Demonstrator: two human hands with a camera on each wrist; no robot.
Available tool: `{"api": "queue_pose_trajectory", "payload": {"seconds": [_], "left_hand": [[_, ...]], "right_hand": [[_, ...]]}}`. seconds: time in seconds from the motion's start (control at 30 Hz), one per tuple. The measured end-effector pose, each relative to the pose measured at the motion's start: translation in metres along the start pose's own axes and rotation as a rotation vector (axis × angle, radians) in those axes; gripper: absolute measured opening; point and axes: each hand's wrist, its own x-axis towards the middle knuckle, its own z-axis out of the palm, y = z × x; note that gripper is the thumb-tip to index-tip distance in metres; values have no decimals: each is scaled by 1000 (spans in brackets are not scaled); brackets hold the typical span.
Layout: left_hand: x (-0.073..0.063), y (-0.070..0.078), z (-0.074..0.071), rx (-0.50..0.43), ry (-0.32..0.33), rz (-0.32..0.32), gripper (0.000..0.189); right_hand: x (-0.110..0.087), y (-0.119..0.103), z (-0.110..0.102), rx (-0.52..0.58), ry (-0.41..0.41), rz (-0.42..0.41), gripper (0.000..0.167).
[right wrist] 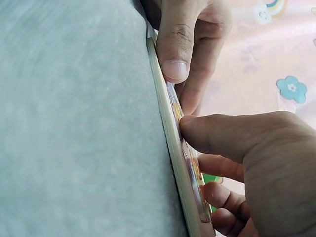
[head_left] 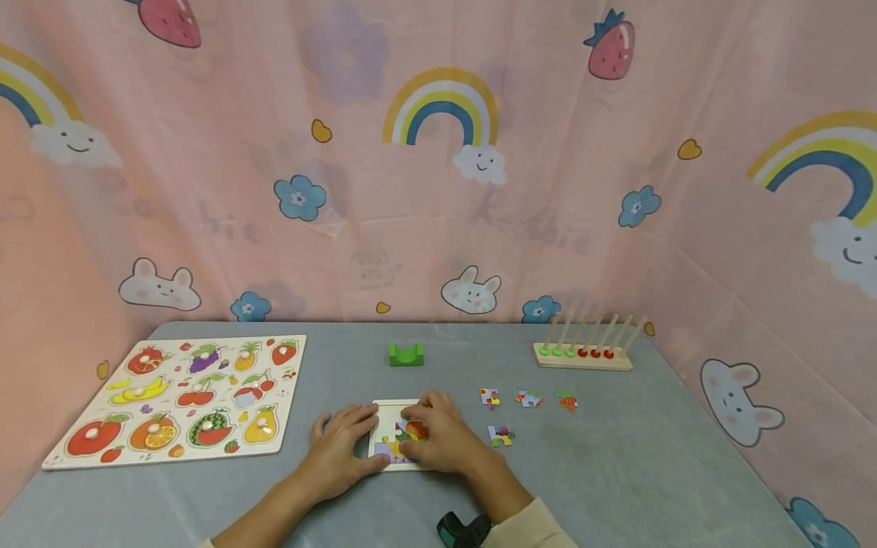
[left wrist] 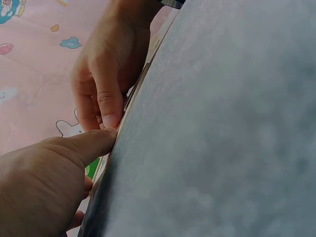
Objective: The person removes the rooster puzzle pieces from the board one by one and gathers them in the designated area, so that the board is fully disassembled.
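A small wooden puzzle tray [head_left: 376, 426] lies in front of me, with colourful jigsaw pieces inside. My left hand [head_left: 340, 450] rests along its left end: the thumb touches the near left corner and the fingers reach the left edge. My right hand [head_left: 444, 440] covers the tray's right part. Its thumb and index finger pinch a puzzle piece [head_left: 414, 431] with an orange-red picture, low against the other pieces. In the right wrist view, the right thumb [right wrist: 212, 131] and curled fingers touch the tray's top face. Part of the pieces is hidden beneath that hand.
Several loose puzzle pieces [head_left: 529, 399] lie right of the tray. Behind it stands a green block with a curved top [head_left: 406, 355]. A large fruit peg board [head_left: 226, 396] lies at left; a wooden peg rack with beads [head_left: 582, 358] stands back right.
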Motion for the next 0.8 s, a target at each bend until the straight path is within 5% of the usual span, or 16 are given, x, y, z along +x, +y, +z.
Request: {"api": "queue_pose_trajectory", "payload": {"seconds": [0.3, 0.8], "left_hand": [[0, 0, -1, 9, 0, -4, 61], [1, 0, -1, 1, -12, -3, 61]], "right_hand": [[-2, -2, -1, 32, 16, 34, 32], [-2, 0, -2, 49, -12, 7, 39]]}}
